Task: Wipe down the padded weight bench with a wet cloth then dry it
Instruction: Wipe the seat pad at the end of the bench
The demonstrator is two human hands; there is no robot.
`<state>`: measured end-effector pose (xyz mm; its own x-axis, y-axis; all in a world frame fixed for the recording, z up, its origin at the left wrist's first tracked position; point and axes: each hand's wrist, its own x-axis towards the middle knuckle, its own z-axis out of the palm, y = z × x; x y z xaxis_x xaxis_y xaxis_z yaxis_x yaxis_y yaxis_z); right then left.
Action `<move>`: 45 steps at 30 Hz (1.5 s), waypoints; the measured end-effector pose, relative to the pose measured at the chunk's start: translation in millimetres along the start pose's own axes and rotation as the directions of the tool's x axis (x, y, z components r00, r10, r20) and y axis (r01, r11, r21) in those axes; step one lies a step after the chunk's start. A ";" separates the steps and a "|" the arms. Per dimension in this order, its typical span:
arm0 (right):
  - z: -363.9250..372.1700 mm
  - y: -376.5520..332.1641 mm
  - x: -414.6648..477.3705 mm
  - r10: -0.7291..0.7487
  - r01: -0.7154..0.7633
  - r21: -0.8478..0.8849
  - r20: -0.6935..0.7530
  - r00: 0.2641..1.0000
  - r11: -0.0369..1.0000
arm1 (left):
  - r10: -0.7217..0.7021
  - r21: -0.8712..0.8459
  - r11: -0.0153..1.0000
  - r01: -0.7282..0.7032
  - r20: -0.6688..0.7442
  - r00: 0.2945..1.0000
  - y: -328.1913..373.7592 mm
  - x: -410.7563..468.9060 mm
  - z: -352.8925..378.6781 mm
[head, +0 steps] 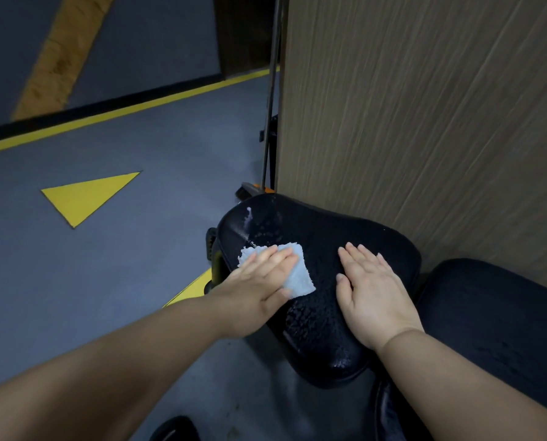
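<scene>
The seat pad (316,237) is black, thickly stuffed and rounded at the corners. Its skin is a pebbled, shiny vinyl beaded with water drops, and a whitish drip (249,214) runs down at its 11 o'clock edge. A second black pad (488,307) of the same grain lies at its 3 o'clock, with a narrow gap between the two. The cloth (297,278) is pale blue, nubby like terry, and folded to a rough square with a frayed edge.

The cloth lies flat on the seat pad's 9 o'clock half, under the left hand and at 9 o'clock of the right hand, not touching it.

The left hand (259,275) presses on the cloth, fingers straight and close together, pointing toward 2 o'clock. The right hand (374,291) rests bare on the pad, palm down, fingers straight and slightly spread toward 11 o'clock. The two hands are apart, with wet vinyl between them.

A wood-grain wall panel (425,106) stands at the pad's 12 o'clock. The matte grey-blue floor (138,265) carries a yellow triangle (87,198) at 9 o'clock and a yellow stripe (122,113) at 10 o'clock.
</scene>
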<state>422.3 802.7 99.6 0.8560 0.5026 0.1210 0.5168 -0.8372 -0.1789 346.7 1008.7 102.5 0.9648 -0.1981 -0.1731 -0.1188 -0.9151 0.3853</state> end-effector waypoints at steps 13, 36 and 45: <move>-0.8 -0.8 0.9 -0.071 0.071 0.023 -0.010 0.997 0.997 | -0.129 0.045 0.991 0.128 0.021 0.991 -40.2 74.3 -51.8; 3.0 2.2 1.8 -0.086 0.089 0.059 -0.062 0.994 0.994 | -0.103 0.008 0.995 0.103 -0.010 0.995 -52.1 29.3 -39.5; 0.3 0.7 -0.2 -0.069 0.071 0.031 -0.044 0.997 0.997 | -0.105 0.050 0.993 0.105 -0.007 0.994 -51.9 41.2 -41.4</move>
<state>422.5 802.1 99.1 0.8168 0.5494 0.1757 0.5761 -0.7925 -0.1999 402.4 1062.6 113.0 0.9735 -0.0990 -0.2062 -0.0286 -0.9472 0.3194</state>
